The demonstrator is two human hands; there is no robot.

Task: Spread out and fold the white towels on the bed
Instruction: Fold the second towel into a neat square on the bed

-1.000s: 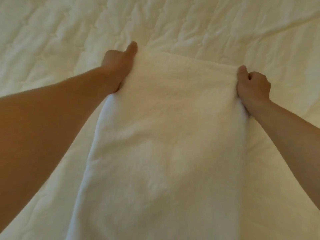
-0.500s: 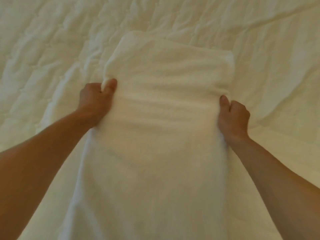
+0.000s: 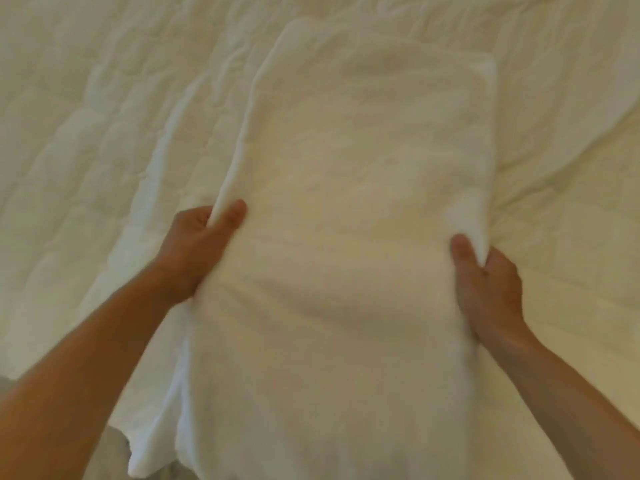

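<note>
A white towel lies lengthwise down the middle of the bed, its far end flat and its near end running off the bottom of the view. My left hand grips the towel's left edge about halfway along, thumb on top of the cloth. My right hand grips the right edge at the same level, with a fold of cloth sticking up between thumb and fingers. The towel bulges slightly between my hands.
The quilted white bed cover fills the view on both sides of the towel, wrinkled at the right. A strip of grey floor shows at the bottom left past the bed's edge.
Both hands have left the towel's far corners and slid back toward me along its side edges, now gripping it near the middle. The far end lies flat on the bed.
</note>
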